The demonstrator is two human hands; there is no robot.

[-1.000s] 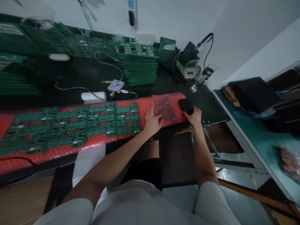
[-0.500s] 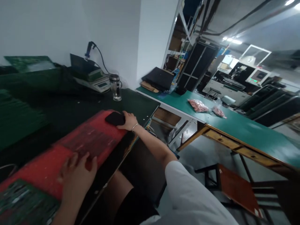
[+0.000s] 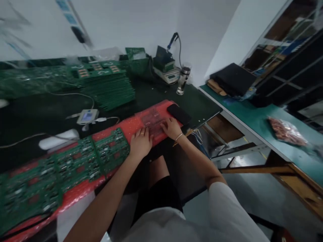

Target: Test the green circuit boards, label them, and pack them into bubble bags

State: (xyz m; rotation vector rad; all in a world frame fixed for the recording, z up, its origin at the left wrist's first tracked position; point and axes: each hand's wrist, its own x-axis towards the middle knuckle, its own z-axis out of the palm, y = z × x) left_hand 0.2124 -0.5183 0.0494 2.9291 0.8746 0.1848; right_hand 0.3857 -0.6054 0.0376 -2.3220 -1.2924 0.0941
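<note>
Nearest the person, both bare hands lie flat on the long red bubble-wrap sheet [image 3: 126,129] that runs along the front edge of the dark bench [image 3: 50,111]. The left hand [image 3: 140,144] presses palm down on the sheet, fingers held together and pointing away, closed on nothing. Just to its right, the right hand [image 3: 171,127] rests with fingers slightly spread on a board wrapped in clear pink bubble film [image 3: 151,118], which sits on the red sheet near its right end. Just left of the left hand, a row of bare green circuit boards [image 3: 75,164] lies side by side on the sheet. A black flat phone [image 3: 178,113] lies at the sheet's right end, just beyond the right hand. Behind the sheet sit a small white device with a lit screen [image 3: 87,116], then a tall stack of green boards [image 3: 108,85], and a clear glass bottle [image 3: 182,80] by the wall.
</note>
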